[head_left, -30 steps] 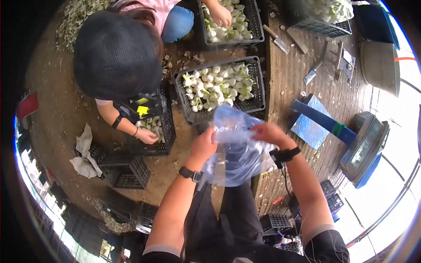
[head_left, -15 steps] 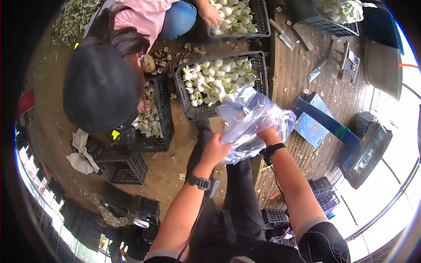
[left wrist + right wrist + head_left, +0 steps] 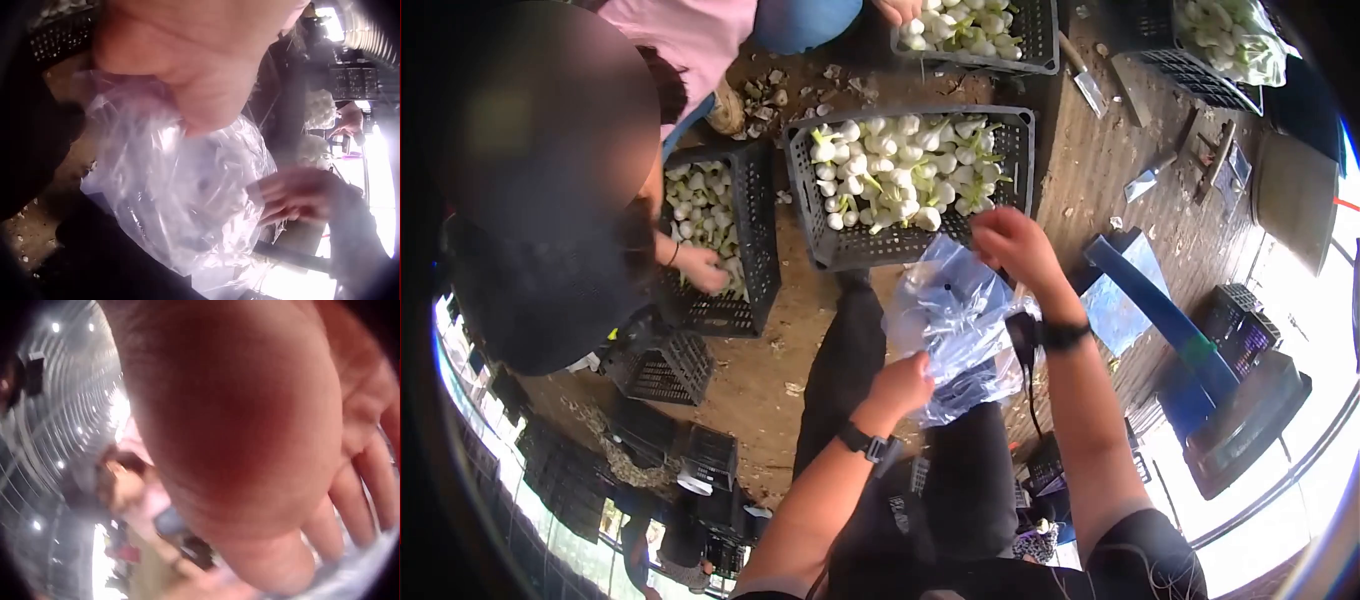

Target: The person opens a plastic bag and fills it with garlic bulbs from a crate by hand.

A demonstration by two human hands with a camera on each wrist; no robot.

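A clear, bluish plastic bag (image 3: pixel 960 330) hangs crumpled over the person's legs in the head view. My left hand (image 3: pixel 903 386) pinches its near left edge between thumb and fingers; in the left wrist view the bag (image 3: pixel 181 187) spreads below that palm. Beyond the bag's upper right side is my right hand (image 3: pixel 1022 252), near the crate's corner, its fingers loosely bent and nothing seen in them. In the right wrist view its fingers (image 3: pixel 353 503) extend over the plastic. Trimmed garlic bulbs (image 3: pixel 900 170) fill a black crate (image 3: pixel 825 256) just ahead.
Another person's hand (image 3: pixel 700 268) reaches into a garlic crate (image 3: pixel 762 240) at left. On the wooden boards at right lie knives (image 3: pixel 1090 92), a blue board (image 3: pixel 1122 310) and a scale (image 3: pixel 1250 425). A bagged garlic load (image 3: pixel 1225 45) tops a crate at upper right.
The right hand was inside or behind the bunched bag and has come out toward the garlic crate. The left hand keeps its hold; the bag hangs lower. The other person leans closer.
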